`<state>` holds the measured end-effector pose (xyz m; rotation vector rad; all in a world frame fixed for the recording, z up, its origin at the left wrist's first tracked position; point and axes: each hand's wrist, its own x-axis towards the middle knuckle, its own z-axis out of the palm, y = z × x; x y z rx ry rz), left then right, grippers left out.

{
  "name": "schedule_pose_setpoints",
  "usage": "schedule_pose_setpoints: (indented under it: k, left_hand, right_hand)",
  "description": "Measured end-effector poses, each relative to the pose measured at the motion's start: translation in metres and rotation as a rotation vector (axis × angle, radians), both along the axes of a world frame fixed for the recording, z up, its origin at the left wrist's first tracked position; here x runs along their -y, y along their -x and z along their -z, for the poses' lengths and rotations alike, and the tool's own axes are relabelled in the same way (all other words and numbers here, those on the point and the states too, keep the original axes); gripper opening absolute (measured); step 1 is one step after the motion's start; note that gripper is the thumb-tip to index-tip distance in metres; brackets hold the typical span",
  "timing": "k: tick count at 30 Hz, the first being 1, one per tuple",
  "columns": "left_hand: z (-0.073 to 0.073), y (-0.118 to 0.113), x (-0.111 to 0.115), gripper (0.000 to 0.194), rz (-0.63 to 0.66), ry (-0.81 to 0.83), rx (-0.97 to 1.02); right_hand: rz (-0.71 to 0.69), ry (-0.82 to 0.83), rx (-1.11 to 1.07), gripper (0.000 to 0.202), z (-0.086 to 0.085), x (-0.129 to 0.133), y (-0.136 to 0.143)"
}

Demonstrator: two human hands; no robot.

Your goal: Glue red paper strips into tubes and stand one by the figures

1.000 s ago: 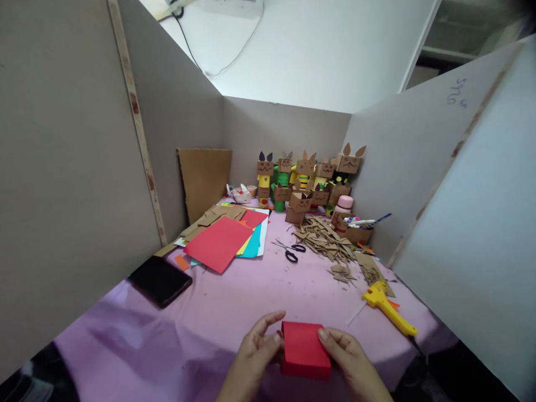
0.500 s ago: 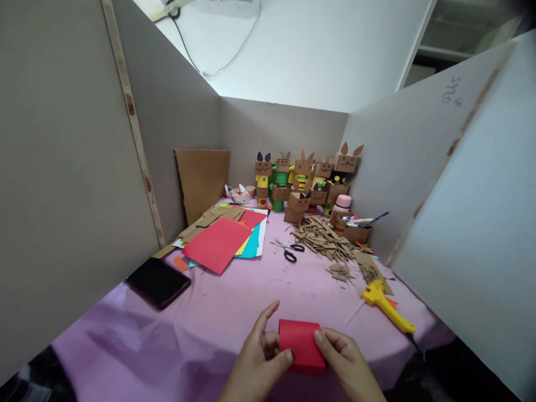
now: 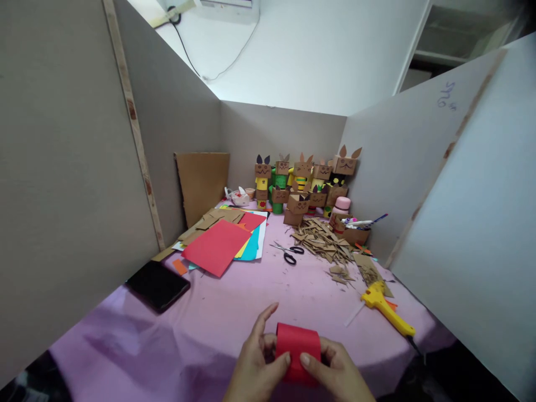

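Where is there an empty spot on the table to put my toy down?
Bare cloth lies between the scissors, the black tablet and the hands holding red paper. It is crowded by the cardboard scraps, glue gun and paper sheets.

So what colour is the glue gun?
The glue gun is yellow, clearest in the head view, right of the hands.

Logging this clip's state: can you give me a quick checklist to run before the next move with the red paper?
1. Red paper piece held by both hands: ok.
2. Left hand thumb on its front: ok.
3. Right hand thumb on its front: ok.
4. Paper's edges joined: cannot tell.
5. Glue gun lies apart at the right: ok.
6. Scissors lie clear of the hands: ok.
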<state>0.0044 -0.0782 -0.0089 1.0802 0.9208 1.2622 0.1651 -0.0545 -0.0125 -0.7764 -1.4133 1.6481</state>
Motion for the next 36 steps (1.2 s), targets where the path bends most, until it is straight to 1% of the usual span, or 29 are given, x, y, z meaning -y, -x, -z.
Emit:
schedule_pose_setpoints:
  k: [2, 4, 6, 7, 8, 9, 11, 12, 13, 14, 15, 17, 19, 21, 23, 24, 26, 29, 30, 31, 32, 34, 36]
  left_hand:
    - [-0.004, 0.003, -0.003, 0.095, 0.029, 0.012, 0.004]
    - [-0.007, 0.008, -0.008, 0.093, 0.042, -0.009, -0.010]
    - [-0.011, 0.013, -0.017, 0.086, 0.020, -0.049, -0.075]
    - [-0.013, 0.015, -0.021, 0.078, 0.000, -0.079, -0.139]
    - [-0.016, 0.018, -0.026, 0.068, -0.020, -0.116, -0.214]
    - [-0.018, 0.020, -0.031, 0.056, -0.039, -0.156, -0.291]
    - [-0.020, 0.025, -0.038, 0.029, -0.068, -0.235, -0.412]
    - [-0.020, 0.027, -0.040, 0.020, -0.073, -0.265, -0.444]
    - [-0.019, 0.029, -0.041, 0.018, -0.072, -0.285, -0.464]
    - [-0.018, 0.031, -0.042, 0.020, -0.063, -0.302, -0.488]
    - [-0.017, 0.033, -0.041, 0.022, -0.050, -0.316, -0.510]
    - [-0.018, 0.037, -0.036, 0.025, 0.007, -0.343, -0.550]
    - [-0.023, 0.041, -0.028, 0.025, 0.108, -0.393, -0.648]
    - [-0.032, 0.044, -0.020, 0.024, 0.233, -0.455, -0.804]
    - [-0.040, 0.046, -0.014, 0.022, 0.332, -0.488, -0.942]
    - [-0.043, 0.047, -0.012, 0.021, 0.365, -0.488, -0.977]
    - [-0.046, 0.047, -0.012, 0.019, 0.403, -0.460, -0.966]
    - [-0.040, 0.044, -0.019, 0.011, 0.352, -0.350, -0.789]
    - [-0.037, 0.041, -0.024, 0.015, 0.315, -0.309, -0.724]
    - [-0.034, 0.039, -0.029, 0.023, 0.282, -0.279, -0.684]
    - [-0.031, 0.037, -0.035, 0.031, 0.241, -0.252, -0.648]
    - [-0.025, 0.036, -0.045, 0.045, 0.148, -0.203, -0.572]
    - [-0.022, 0.036, -0.053, 0.055, 0.032, -0.140, -0.480]
  right_hand:
    - [0.015, 0.011, -0.005, 0.041, -0.001, -0.002, 0.000]
    - [0.045, 0.018, -0.004, 0.040, -0.007, -0.006, -0.001]
    - [0.082, -0.007, 0.018, 0.041, -0.015, -0.012, -0.003]
    - [0.098, -0.044, 0.049, 0.042, -0.019, -0.015, -0.004]
    - [0.118, -0.110, 0.100, 0.041, -0.021, -0.019, -0.005]
    - [0.152, -0.210, 0.167, 0.038, -0.023, -0.023, -0.006]
    - [0.220, -0.469, 0.328, 0.030, -0.022, -0.030, -0.009]
    - [0.235, -0.596, 0.415, 0.029, -0.019, -0.033, -0.011]
    - [0.227, -0.700, 0.503, 0.031, -0.015, -0.035, -0.013]
    - [0.189, -0.774, 0.589, 0.034, -0.011, -0.036, -0.015]
    - [0.133, -0.817, 0.668, 0.037, -0.007, -0.036, -0.017]
    - [-0.001, -0.847, 0.796, 0.041, 0.001, -0.035, -0.022]
    - [-0.115, -0.847, 0.873, 0.046, 0.004, -0.031, -0.026]
    - [-0.184, -0.840, 0.920, 0.053, 0.003, -0.027, -0.029]
    - [-0.212, -0.823, 0.939, 0.056, -0.001, -0.023, -0.030]
    - [-0.217, -0.811, 0.943, 0.056, -0.003, -0.021, -0.030]
    - [-0.214, -0.784, 0.937, 0.056, -0.007, -0.017, -0.029]
    - [-0.157, -0.727, 0.872, 0.045, -0.011, -0.015, -0.025]
    - [-0.111, -0.677, 0.811, 0.039, -0.011, -0.016, -0.024]
    - [-0.055, -0.605, 0.732, 0.034, -0.011, -0.019, -0.022]
    - [-0.003, -0.520, 0.646, 0.033, -0.010, -0.022, -0.021]
    - [0.071, -0.350, 0.499, 0.044, -0.009, -0.029, -0.019]
    - [0.095, -0.243, 0.426, 0.055, -0.009, -0.037, -0.018]
